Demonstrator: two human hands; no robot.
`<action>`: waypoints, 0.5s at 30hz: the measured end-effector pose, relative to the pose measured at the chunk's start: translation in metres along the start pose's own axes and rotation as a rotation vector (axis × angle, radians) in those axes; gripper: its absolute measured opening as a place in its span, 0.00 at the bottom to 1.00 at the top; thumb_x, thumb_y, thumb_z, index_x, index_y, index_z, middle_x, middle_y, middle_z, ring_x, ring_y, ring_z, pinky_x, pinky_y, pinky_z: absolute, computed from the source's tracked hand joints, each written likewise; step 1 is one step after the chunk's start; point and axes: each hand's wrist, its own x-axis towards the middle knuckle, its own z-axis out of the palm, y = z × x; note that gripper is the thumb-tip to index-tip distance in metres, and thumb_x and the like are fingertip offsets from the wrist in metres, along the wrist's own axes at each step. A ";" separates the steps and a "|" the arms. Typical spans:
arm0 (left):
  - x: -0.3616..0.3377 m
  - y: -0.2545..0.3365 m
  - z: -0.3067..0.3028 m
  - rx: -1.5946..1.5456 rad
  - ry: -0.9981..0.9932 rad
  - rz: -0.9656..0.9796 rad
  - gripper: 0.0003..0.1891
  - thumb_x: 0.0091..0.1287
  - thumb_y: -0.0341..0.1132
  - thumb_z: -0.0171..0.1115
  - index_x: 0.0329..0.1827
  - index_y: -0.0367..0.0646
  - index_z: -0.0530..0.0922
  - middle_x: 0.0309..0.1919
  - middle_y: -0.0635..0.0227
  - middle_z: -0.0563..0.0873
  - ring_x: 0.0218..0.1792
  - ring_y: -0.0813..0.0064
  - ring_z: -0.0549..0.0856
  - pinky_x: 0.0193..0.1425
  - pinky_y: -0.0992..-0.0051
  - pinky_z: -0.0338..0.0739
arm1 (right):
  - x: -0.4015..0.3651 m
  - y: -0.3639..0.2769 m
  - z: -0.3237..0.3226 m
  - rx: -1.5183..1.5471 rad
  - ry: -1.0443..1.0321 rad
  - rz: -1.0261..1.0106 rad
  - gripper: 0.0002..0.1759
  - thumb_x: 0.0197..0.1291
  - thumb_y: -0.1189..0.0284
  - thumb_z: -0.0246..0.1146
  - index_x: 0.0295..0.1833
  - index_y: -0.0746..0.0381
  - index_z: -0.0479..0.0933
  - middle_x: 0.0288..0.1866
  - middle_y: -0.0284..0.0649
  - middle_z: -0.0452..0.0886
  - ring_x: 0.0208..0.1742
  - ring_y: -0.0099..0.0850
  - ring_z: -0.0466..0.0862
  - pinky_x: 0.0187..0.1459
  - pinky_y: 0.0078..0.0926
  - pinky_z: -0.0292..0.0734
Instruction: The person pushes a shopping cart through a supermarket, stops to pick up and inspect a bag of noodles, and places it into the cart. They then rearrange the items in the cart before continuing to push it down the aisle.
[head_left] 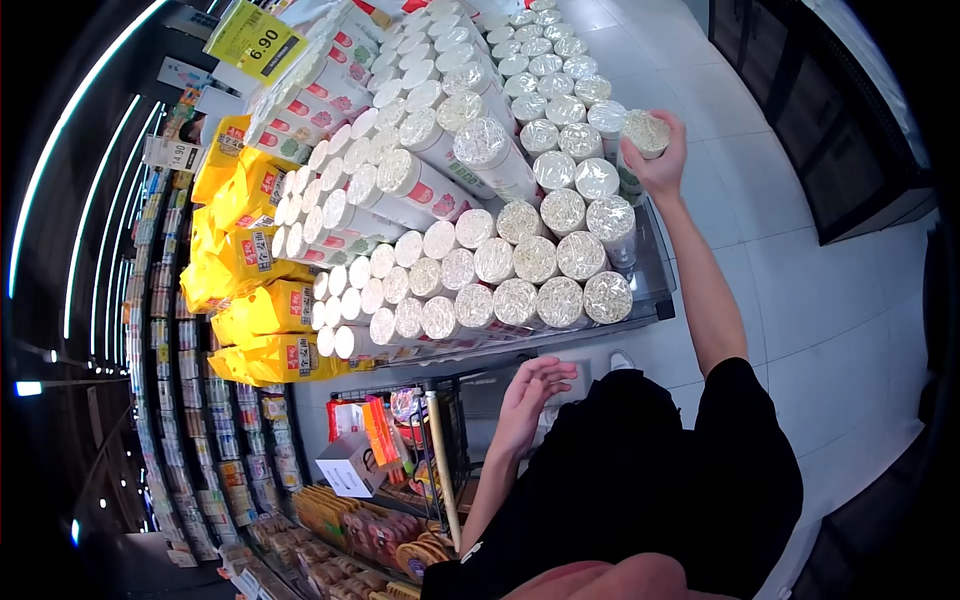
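My right hand (660, 160) is wrapped round the top of a white-ended cylindrical pack (644, 133) at the right edge of the display. That pack stands beside many similar cylinders (597, 178) in clear wrap, set upright in rows. My left hand (530, 395) hangs in front of the display's near edge, its fingers slightly bent and apart, holding nothing. Some cylinders with pink and green print (412, 185) lie tilted on top of the others at the left.
Yellow bags (265, 310) are piled left of the cylinders. A yellow price sign (257, 42) stands at the back left. Below are a black wire rack (433, 400) and snack packs (345, 515). A dark cabinet (820, 120) stands at the right.
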 end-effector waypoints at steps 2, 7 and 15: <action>-0.001 -0.003 -0.002 -0.028 0.041 -0.008 0.18 0.81 0.39 0.46 0.66 0.37 0.69 0.60 0.51 0.81 0.62 0.62 0.80 0.67 0.64 0.73 | 0.003 0.001 0.007 -0.089 -0.053 -0.044 0.33 0.46 0.66 0.79 0.56 0.63 0.73 0.48 0.44 0.80 0.49 0.37 0.82 0.52 0.34 0.78; 0.002 0.002 0.001 0.005 0.110 0.027 0.18 0.80 0.40 0.48 0.64 0.37 0.70 0.58 0.51 0.81 0.60 0.61 0.81 0.66 0.63 0.73 | 0.000 0.012 0.016 -0.095 -0.120 -0.112 0.27 0.51 0.67 0.73 0.56 0.63 0.74 0.49 0.45 0.80 0.49 0.40 0.82 0.51 0.34 0.78; 0.025 0.014 0.010 0.146 0.131 0.042 0.16 0.79 0.39 0.51 0.61 0.36 0.72 0.57 0.53 0.82 0.58 0.64 0.82 0.64 0.65 0.73 | -0.013 0.034 0.015 -0.171 -0.113 -0.168 0.23 0.57 0.66 0.64 0.57 0.64 0.75 0.52 0.47 0.80 0.52 0.46 0.80 0.55 0.40 0.74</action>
